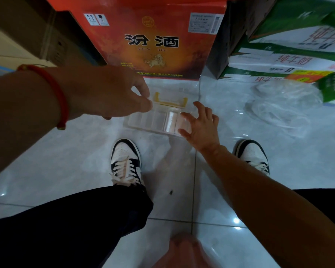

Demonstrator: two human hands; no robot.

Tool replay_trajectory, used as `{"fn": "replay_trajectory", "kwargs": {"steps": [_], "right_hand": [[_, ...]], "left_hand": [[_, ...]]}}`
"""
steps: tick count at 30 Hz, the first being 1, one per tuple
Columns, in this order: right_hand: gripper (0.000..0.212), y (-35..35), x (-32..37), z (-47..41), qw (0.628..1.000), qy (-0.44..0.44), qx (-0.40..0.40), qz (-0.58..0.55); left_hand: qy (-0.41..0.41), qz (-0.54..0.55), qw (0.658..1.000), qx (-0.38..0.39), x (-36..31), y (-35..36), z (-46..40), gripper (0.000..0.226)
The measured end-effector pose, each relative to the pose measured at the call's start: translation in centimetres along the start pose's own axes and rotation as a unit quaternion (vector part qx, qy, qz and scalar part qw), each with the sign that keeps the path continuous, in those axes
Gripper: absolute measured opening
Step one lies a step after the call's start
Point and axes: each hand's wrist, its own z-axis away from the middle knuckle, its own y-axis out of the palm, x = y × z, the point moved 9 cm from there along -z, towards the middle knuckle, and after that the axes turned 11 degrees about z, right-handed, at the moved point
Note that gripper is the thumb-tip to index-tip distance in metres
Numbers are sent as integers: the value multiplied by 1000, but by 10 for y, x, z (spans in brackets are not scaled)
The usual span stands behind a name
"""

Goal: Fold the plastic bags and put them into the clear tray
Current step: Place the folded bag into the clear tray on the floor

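Two sneakers (126, 161) stand nearest, before the clear tray (143, 120) on the floor, right hand (201, 126) spread-fingered on its right end, left hand (112, 91) pinching its left rim, crumpled plastic bags (282, 105) rightward, red carton (153, 39) behind.

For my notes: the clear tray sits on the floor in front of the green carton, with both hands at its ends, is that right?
Not quite: the head view shows the clear tray in front of the red carton, not a green one. The left hand and right hand are at its ends.
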Motion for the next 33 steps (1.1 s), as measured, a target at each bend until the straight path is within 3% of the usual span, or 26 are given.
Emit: {"fn": "replay_trajectory", "kwargs": {"steps": [4, 19, 24, 29, 33], "right_hand": [[65, 1, -1, -8, 998, -11, 47, 29], [71, 4, 29, -31, 980, -66, 69, 176], [69, 3, 21, -26, 988, -61, 56, 131], [39, -1, 11, -13, 997, -60, 7, 47], [29, -7, -4, 5, 997, -58, -54, -1]], "left_hand": [[1, 4, 1000, 2, 0, -1, 0, 24], [-4, 4, 1000, -3, 3, 0, -4, 24], [10, 6, 1000, -5, 0, 0, -2, 25], [12, 4, 1000, -6, -4, 0, -2, 25], [1, 3, 1000, -2, -5, 0, -2, 24]]}}
